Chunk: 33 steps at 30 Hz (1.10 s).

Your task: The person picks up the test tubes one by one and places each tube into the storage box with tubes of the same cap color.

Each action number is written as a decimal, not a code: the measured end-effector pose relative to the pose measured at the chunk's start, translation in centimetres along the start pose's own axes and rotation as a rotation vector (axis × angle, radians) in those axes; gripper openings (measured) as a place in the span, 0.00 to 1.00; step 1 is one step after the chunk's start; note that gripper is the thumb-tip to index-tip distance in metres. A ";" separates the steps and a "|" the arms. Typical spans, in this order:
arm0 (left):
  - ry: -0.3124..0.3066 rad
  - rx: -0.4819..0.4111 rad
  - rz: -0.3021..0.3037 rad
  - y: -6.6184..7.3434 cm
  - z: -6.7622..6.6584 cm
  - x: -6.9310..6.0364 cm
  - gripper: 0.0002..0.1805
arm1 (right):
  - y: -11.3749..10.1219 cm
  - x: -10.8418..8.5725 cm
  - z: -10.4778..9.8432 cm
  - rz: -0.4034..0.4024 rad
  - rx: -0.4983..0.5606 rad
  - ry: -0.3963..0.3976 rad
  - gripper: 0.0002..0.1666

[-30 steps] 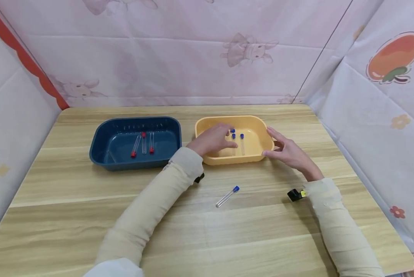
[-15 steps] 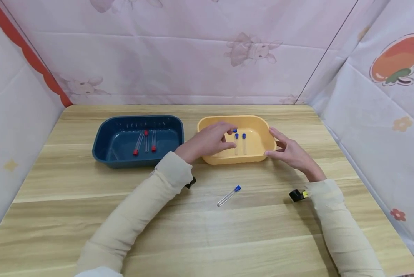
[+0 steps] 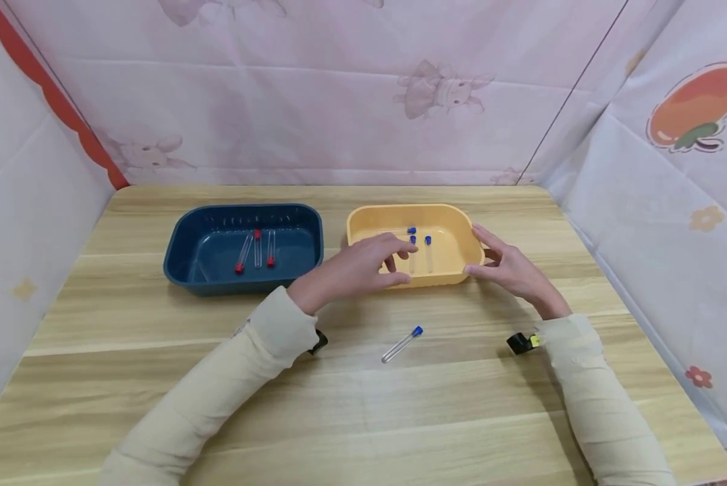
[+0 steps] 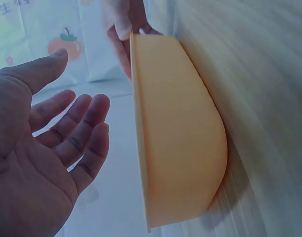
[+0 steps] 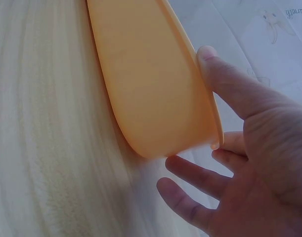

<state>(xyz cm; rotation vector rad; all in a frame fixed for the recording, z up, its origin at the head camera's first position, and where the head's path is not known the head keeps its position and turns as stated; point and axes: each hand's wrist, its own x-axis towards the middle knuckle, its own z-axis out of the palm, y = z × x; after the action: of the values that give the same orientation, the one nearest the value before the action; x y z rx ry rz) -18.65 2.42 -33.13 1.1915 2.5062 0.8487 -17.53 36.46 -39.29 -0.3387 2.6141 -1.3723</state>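
In the head view my left hand (image 3: pixel 363 268) hovers over the front left rim of the yellow plastic basin (image 3: pixel 363 217). Its fingers are loosely bent and hold nothing, as the left wrist view of the hand (image 4: pixel 47 138) also shows. My right hand (image 3: pixel 512 273) holds the basin's right end, thumb on the near rim and fingers at the far corner. Inside the basin lie three clear test tubes with blue caps, one of them (image 3: pixel 428 255) fully visible and another partly behind the left fingers. A further blue-capped test tube (image 3: pixel 402 345) lies on the table in front.
A dark blue basin (image 3: pixel 183 277) stands to the left, holding three red-capped test tubes (image 3: pixel 257 250). Both stand on a wood-grain table (image 3: pixel 363 418). Printed cloth walls (image 3: pixel 339 121) rise behind and at the sides. Black wrist cameras hang under both sleeves.
My left hand has drawn back from inside the yellow basin, moving left and toward me, uncovering more of the tube at the back. The right hand stays at the basin's end.
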 end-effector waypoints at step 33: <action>-0.247 0.059 -0.021 0.4 6.0 -3.5 0.35 | 0.1 0.0 0.0 -0.023 -0.035 0.002 0.55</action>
<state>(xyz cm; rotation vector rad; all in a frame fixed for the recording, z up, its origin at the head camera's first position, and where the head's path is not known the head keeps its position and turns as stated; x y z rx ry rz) -13.51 2.36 -37.83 1.2045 2.3528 0.5865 -17.56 36.54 -39.39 -0.3730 2.6469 -1.3364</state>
